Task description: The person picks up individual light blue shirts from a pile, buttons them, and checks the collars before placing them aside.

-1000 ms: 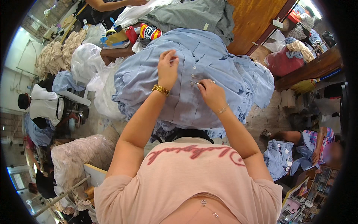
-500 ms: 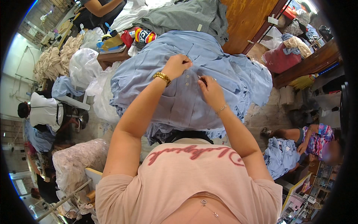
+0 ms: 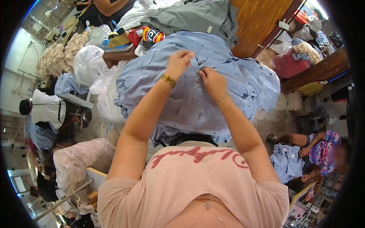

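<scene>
A light blue button-front garment (image 3: 178,110) lies spread over a big heap of the same blue cloth in front of me. Small pale buttons (image 3: 195,87) run down its placket. My right hand (image 3: 213,81) is closed beside the placket. Its thumb and fingertips pinch a small, thin, pale thing (image 3: 198,71), too small to name. My left hand (image 3: 179,64), with a gold watch on the wrist, is a little farther off on the other side of the placket. Its fingers are curled together and slightly blurred; what they hold, if anything, cannot be made out.
Grey cloth (image 3: 190,17) lies beyond the heap, beside a red-and-yellow package (image 3: 153,35) and a tray of small supplies (image 3: 116,41). White plastic bags (image 3: 89,64) are at left. A wooden panel (image 3: 253,26) stands far right. Co-workers sit at left and at right (image 3: 323,150).
My right hand has moved up and left along the placket, nearer the left hand. My left hand has risen slightly, its fingers lifting away. The view has shifted slightly.
</scene>
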Available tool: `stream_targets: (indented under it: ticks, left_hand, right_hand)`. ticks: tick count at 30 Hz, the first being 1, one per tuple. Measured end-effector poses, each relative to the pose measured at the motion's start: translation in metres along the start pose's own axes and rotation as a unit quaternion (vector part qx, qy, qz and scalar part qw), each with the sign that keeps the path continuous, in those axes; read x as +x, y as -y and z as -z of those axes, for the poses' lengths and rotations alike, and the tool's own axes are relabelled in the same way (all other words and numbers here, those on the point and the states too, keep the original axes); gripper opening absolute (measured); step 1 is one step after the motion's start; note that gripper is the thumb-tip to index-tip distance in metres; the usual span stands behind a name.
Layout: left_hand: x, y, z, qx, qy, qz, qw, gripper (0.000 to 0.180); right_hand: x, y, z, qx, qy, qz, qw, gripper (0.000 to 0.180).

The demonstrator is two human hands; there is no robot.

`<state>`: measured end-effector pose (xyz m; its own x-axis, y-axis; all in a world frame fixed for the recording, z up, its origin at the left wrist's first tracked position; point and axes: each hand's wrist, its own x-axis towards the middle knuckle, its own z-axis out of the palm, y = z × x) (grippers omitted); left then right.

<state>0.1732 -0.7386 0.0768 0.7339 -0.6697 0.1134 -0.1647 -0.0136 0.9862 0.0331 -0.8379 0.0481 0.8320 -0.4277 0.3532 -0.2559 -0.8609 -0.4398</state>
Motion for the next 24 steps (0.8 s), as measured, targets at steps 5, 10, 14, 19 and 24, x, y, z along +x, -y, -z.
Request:
stream_targets:
  ticks: [5,10,14,19,24]
  left_hand:
    - [-0.021,-0.012,0.069,-0.223,-0.199,-0.010,0.954,0.022]
    - [-0.026,-0.018,0.091,-0.069,-0.335,-0.199,0.918,0.019]
    - [-0.019,-0.028,0.039,0.305,0.029,-0.245,0.920,0.013]
    - [0.001,-0.012,-0.022,0.494,0.193,-0.131,0.837,0.018]
    - [0.026,-0.005,-0.017,0.409,0.223,-0.090,0.880,0.021]
  right_hand:
    - [-0.035,-0.032,0.009,0.034,-0.041,-0.027,0.998,0.024]
    - [-0.046,-0.028,0.011,0.081,-0.031,-0.036,0.996,0.026]
    - [-0.032,-0.005,0.008,0.087,-0.021,-0.028,0.996,0.025]
    - [-0.034,-0.001,0.009,0.091,0.051,0.023,0.994,0.024]
    - [-0.038,-0.005,0.008,0.115,0.021,0.025,0.993,0.023]
